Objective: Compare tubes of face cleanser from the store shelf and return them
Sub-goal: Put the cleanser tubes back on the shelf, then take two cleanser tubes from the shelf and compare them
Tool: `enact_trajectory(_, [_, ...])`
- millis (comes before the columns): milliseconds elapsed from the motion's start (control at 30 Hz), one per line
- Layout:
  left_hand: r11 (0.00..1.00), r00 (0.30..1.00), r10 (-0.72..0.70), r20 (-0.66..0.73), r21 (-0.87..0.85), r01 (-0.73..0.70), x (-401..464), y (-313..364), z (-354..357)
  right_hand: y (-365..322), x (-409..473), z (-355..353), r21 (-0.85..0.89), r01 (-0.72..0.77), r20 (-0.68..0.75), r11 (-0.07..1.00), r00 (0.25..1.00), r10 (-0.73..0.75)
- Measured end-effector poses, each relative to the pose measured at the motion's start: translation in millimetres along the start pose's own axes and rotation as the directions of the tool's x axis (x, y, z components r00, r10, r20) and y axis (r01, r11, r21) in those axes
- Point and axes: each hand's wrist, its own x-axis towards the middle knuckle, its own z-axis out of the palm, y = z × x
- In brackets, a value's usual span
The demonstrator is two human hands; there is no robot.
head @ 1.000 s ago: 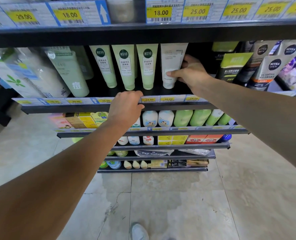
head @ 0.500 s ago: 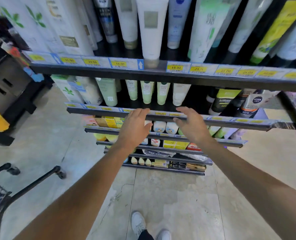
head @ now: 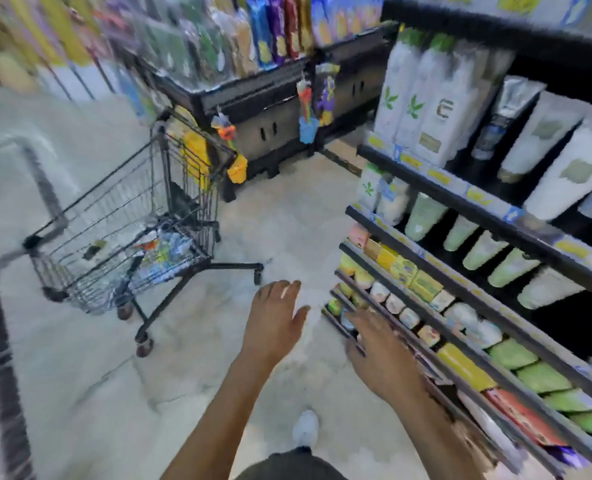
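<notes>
Here both hands hung empty with fingers spread, the left hand over pale floor, the right hand beside the black store shelf of pale green cleanser tubes.

A shopping cart of thin dark metal wire stands on a pale, smooth, faintly glossy stone-tile floor, beside matt black shelves carrying smooth plastic cleanser tubes and paper price labels, blurred.
</notes>
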Motion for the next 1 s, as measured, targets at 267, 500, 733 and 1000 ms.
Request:
enact_trajectory(267, [0.909,0.906,-0.407,-0.116,0.044,0.415,-109,-123,-46,-114,54,65,0.078,0.308,0.204,0.948,0.926,-0.317])
enact_trajectory(500, [0.770,0.743,-0.629,-0.228,-0.055,0.635,-165,-220,-75,-232,134,117,0.071,0.513,0.295,0.856,0.809,-0.509])
enact_trajectory(733, [0.719,0.689,-0.685,-0.236,-0.066,0.692,-151,-317,-107,-324,209,154,0.038,0.545,0.338,0.837,0.782,-0.524])
enact_trajectory(1000, [0.742,0.727,-0.667,-0.159,-0.068,0.666,-59,-409,-126,-352,291,181,0.059,0.466,0.381,0.883,0.807,-0.451])
